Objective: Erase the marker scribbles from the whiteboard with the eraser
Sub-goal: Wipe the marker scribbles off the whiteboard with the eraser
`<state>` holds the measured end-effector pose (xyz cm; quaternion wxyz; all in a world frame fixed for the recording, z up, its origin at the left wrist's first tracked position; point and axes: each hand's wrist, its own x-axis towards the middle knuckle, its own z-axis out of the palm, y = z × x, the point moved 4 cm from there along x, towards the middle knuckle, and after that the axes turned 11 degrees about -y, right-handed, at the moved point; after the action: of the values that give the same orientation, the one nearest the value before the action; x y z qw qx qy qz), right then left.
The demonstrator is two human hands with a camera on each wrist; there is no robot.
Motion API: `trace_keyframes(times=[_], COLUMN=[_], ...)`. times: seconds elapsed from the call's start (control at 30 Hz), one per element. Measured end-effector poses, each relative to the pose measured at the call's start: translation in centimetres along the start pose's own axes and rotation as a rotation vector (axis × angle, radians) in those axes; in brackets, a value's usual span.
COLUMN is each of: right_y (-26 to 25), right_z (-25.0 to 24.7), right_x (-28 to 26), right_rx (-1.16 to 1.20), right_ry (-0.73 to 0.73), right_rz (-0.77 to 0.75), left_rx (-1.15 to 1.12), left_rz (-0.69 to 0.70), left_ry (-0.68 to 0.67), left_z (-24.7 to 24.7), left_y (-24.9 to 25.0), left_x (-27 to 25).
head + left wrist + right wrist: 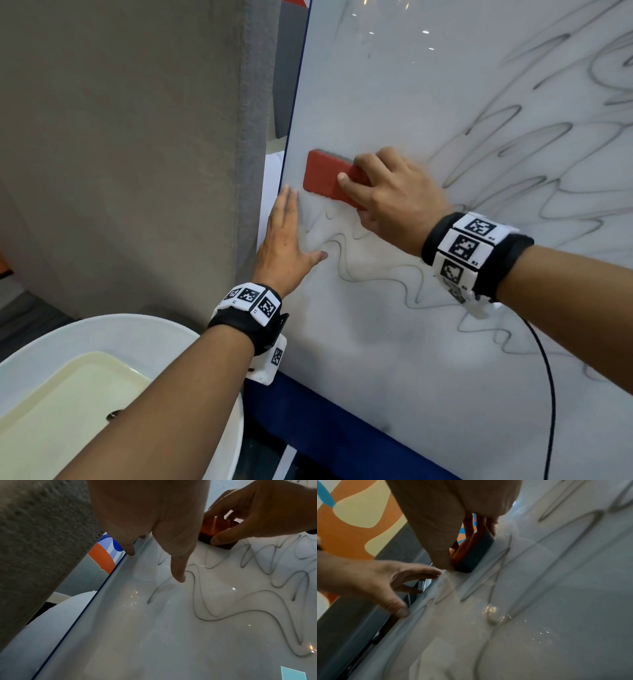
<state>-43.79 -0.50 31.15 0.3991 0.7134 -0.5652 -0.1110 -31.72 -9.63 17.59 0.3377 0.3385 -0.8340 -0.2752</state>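
Observation:
A red eraser (325, 174) with a dark felt underside (476, 553) lies flat against the whiteboard (394, 85) near its left edge. My right hand (387, 195) grips it, fingers over the top and thumb at the lower side. Grey marker scribbles (376, 270) run below the eraser and fill the board's right side (513, 144). My left hand (287, 236) lies flat on the board at its left edge, fingers straight, thumb (178, 573) touching a scribble. The board above the eraser looks wiped.
A grey textured wall (137, 137) stands just left of the board. A white basin (85, 394) holding pale liquid sits at the lower left. The board's blue bottom frame (325, 421) runs beneath. A black cable (548, 394) hangs from my right wrist.

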Motion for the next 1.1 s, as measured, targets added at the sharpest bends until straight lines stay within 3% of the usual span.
trace_keyframes(times=[0.2,0.4,0.6,0.8,0.93,1.1], right_y=[-1.9,-0.8,-2.3,-1.5,-4.0,-1.8], right_z=[1.5,0.4,1.4,0.4,2.2,0.9], right_x=[0.1,0.8,0.4,1.4,0.3,1.9], right_rx=[-0.016,-0.018,-0.020,-0.019,-0.026,-0.044], right_ry=[-0.061,-0.021,-0.084,-0.018,-0.098,-0.071], right_rz=[-0.153,-0.025,-0.146,-0.022,-0.134,-0.150], left_rx=[-0.033,-0.050,-0.047,-0.099,-0.089,-0.081], left_rz=[-0.006,-0.018,-0.018,-0.054,-0.044,-0.050], left_ry=[-0.003,-0.007,-0.001,-0.006,0.008,0.003], left_z=[-0.1,0.0,-0.1,-0.4,-0.6,-0.7], left_y=[-0.4,-0.5,-0.5,-0.5,-0.6,-0.5], left_x=[-0.1,-0.1,-0.1,-0.2,-0.2,-0.1])
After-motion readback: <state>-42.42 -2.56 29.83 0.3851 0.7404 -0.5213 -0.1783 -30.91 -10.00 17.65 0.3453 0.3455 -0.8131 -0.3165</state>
